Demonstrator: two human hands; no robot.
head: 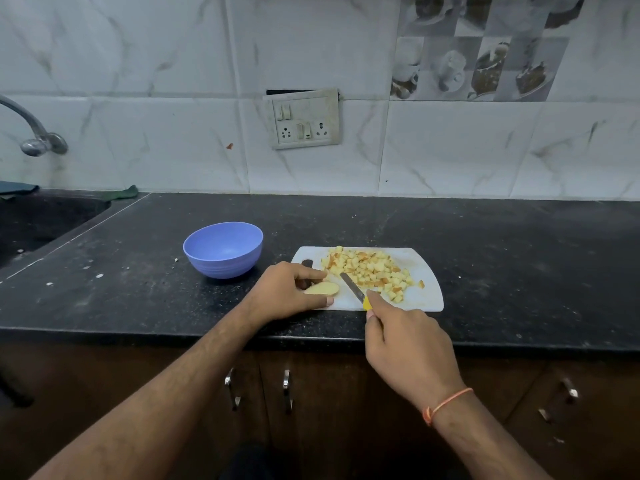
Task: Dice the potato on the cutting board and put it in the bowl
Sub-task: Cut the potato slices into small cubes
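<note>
Potato piece (322, 288): last uncut slab, flat side down near the board's left edge. Your left hand (289, 292) pinches it between thumb and curled fingers, likely to steady it for slicing.

Knife (353, 287): yellow handle in your right hand (408, 351), fingers wrapped round it, forefinger laid along the top. The blade lies low over the board (427, 296), between the slab and the dice, tip toward the board's far edge; whether it touches the board, you cannot tell.

Dice (370, 270): a loose heap across the board's middle and far half, kept clear of the cutting spot. One stray cube sits near the right edge.

Bowl (223, 249): blue, upright, nothing in it, on the counter just left of the board, handy for scraping the dice across later.

Counter (519, 254): dark speckled stone, crumbs scattered; the board sits near its front edge. A sink (41, 220) is let into its left end, a tap (34, 133) above. Marbled wall tiles (138, 98) behind, with a switch plate (303, 119). Brown cabinets (346, 393) below.
</note>
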